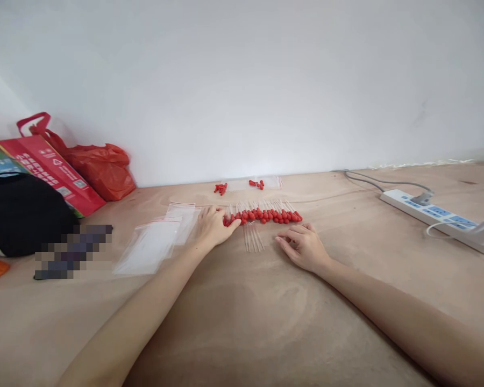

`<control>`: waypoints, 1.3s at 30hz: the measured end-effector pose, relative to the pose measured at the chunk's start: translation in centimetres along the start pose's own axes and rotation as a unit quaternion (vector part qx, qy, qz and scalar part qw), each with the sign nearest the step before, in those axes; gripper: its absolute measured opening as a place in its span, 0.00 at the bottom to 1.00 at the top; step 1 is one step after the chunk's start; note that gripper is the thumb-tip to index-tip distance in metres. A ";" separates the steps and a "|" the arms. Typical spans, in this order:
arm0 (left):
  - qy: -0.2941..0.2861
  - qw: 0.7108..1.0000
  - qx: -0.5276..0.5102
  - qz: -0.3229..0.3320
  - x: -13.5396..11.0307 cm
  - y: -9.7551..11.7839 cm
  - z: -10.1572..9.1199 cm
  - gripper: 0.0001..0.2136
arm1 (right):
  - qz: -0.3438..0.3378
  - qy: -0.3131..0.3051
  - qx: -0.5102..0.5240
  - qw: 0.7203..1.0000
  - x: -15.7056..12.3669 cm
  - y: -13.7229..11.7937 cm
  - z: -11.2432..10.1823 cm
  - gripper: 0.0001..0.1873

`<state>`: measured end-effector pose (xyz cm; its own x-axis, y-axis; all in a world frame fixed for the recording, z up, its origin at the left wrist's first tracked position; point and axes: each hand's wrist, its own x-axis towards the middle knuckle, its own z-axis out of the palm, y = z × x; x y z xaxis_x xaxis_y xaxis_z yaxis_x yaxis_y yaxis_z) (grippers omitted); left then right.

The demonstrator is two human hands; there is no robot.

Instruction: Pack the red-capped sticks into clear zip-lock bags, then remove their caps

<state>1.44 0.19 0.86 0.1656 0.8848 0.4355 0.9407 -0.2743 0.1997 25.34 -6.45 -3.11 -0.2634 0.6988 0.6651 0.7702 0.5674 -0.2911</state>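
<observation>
A row of droppers, red rubber bulbs toward me and thin clear tubes pointing to the wall, lies across the middle of the table. My left hand rests at the row's left end, fingers stretched out and thumb at the leftmost red bulbs. Several bare clear tubes lie on my side of the row, between the two hands. To their right, my right hand rests on the wood with loosely bent fingers, apart from the droppers; nothing shows in it. Two small groups of loose red bulbs lie farther back, near the wall.
Clear zip bags lie left of my left hand, and another bag lies by the wall. A white power strip with cables stands at right. A red plastic bag and a black bag crowd the left.
</observation>
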 end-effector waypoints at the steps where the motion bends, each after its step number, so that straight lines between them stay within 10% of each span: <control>1: 0.002 1.000 0.009 0.007 0.1 0.1 0.3 0.14 | 0.000 -0.001 -0.001 1.000 0.0 0.0 0.0 0.10; 11: 0.188 0.979 -0.067 0.024 -2.6 -1.7 -0.9 0.08 | -0.001 0.020 -0.004 1.000 0.1 0.0 0.4 0.10; 17: 0.093 0.969 -0.119 0.193 -5.8 -0.7 -1.4 0.06 | -0.058 0.060 -0.030 0.996 0.4 -0.6 0.2 0.28; 21: 0.063 0.956 -0.120 0.261 -6.0 0.5 -1.1 0.05 | -0.124 -0.013 -0.046 0.991 0.6 -1.1 0.1 0.21; 39: 0.060 0.930 -0.140 0.334 -5.8 2.4 -0.3 0.07 | -0.173 -0.013 -0.022 0.985 0.8 -2.2 0.6 0.10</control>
<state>2.69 -5.70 -0.90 0.6355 0.4372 0.6364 0.5225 -0.8504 0.0625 23.06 -6.87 -2.34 -0.5287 0.4779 0.7015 0.6554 0.7550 -0.0203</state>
